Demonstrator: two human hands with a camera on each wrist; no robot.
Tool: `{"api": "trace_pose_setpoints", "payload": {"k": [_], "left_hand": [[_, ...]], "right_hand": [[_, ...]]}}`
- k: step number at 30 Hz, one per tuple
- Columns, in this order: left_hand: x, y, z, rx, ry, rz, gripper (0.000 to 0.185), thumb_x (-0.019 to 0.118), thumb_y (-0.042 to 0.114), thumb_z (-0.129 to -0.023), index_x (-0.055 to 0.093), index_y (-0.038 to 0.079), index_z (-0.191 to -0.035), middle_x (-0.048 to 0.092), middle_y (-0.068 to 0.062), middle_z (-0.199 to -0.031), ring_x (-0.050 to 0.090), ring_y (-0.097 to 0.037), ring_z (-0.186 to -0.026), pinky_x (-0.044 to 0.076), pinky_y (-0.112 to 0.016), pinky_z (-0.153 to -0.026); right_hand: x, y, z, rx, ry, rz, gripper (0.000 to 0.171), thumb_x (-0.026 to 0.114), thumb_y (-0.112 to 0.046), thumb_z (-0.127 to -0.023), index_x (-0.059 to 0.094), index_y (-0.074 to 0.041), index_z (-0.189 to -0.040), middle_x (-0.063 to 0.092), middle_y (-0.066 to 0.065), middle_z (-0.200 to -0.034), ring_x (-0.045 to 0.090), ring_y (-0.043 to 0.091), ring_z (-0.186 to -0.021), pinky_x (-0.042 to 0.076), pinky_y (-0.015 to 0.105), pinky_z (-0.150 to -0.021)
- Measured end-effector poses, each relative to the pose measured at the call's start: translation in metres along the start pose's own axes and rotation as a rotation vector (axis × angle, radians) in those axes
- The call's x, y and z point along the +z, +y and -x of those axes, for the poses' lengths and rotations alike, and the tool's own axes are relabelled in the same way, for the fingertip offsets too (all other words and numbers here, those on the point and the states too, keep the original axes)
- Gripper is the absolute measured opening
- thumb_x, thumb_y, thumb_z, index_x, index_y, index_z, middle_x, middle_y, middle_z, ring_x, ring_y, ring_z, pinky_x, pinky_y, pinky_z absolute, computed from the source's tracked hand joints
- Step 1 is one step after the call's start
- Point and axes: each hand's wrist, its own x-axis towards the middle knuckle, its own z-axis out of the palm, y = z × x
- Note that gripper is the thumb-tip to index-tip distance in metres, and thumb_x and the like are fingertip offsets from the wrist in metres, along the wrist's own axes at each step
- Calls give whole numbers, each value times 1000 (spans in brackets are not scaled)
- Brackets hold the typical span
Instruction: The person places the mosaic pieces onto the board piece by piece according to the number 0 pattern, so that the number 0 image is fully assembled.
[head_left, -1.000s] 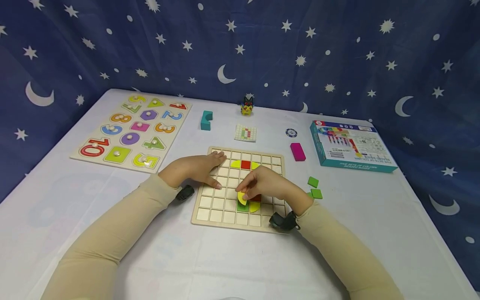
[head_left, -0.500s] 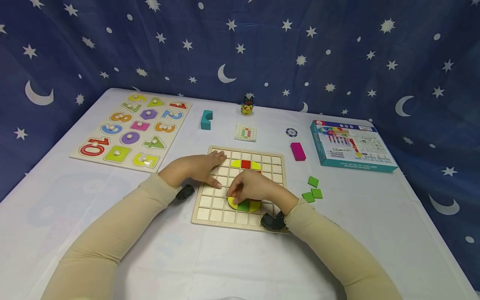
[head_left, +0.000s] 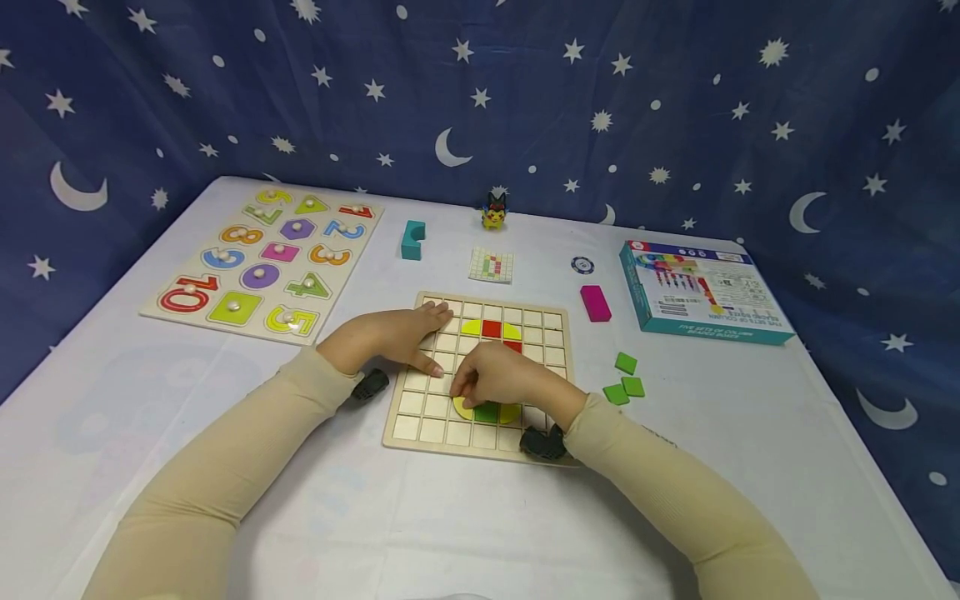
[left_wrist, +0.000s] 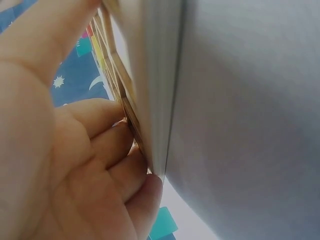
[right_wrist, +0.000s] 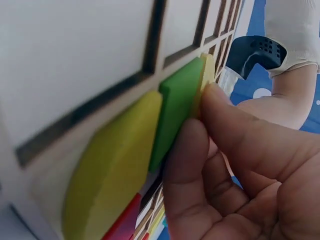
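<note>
A wooden grid board (head_left: 427, 417) lies on the white table in front of me. My left hand (head_left: 408, 337) rests flat and open on the board's left side; the left wrist view shows its fingers (left_wrist: 100, 150) against the board's edge (left_wrist: 127, 107). My right hand (head_left: 495, 375) is curled over the board's lower middle, its fingertips pinching a yellow half-round piece (head_left: 461, 407) that lies just left of a green square (head_left: 487, 412). Another yellow half-round (head_left: 511, 412) sits right of the green one. The right wrist view shows the fingertips (right_wrist: 220, 110) on the yellow piece (right_wrist: 207, 65) beyond the green square (right_wrist: 177, 105). Near the top row sit yellow and red pieces (head_left: 491, 329).
A number puzzle board (head_left: 262, 262) lies at far left. Behind the grid are a teal block (head_left: 411, 240), a pattern card (head_left: 491, 266), a small toy figure (head_left: 493, 210), a chip (head_left: 582, 265) and a magenta block (head_left: 596, 302). Green squares (head_left: 626, 379) and a box (head_left: 701, 292) lie right.
My right hand has moved left and down, bringing the yellow half-round from above the green square into the cell on its left. My left hand has stayed still.
</note>
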Motion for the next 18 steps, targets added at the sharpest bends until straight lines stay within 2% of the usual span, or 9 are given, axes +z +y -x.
{"api": "trace_pose_setpoints", "payload": {"k": [4, 11, 18], "left_hand": [[0, 0, 0, 3, 1, 1, 96, 67, 43, -79, 14, -1, -146, 8, -18, -153, 6, -34, -142, 14, -46, -114], [-1, 1, -1, -5, -7, -4, 97, 67, 44, -79, 14, -1, -147, 7, -18, -154, 5, -33, -142, 13, -46, -114], [0, 0, -2, -20, -13, 6, 98, 67, 44, -79, 13, 1, -147, 5, -16, -154, 3, -31, -142, 11, -44, -115]], "right_hand": [[1, -1, 1, 12, -4, 13, 12, 73, 0, -75, 73, -10, -81, 60, -4, -66, 49, 7, -64, 42, 17, -57], [-8, 3, 12, -37, 38, 72, 14, 73, -4, -77, 73, -11, -88, 64, -5, -75, 53, 7, -70, 45, 17, -64], [-34, 28, 42, -27, 111, -11, 16, 71, -2, -77, 72, -5, -93, 66, 0, -80, 56, 11, -74, 50, 23, -69]]}}
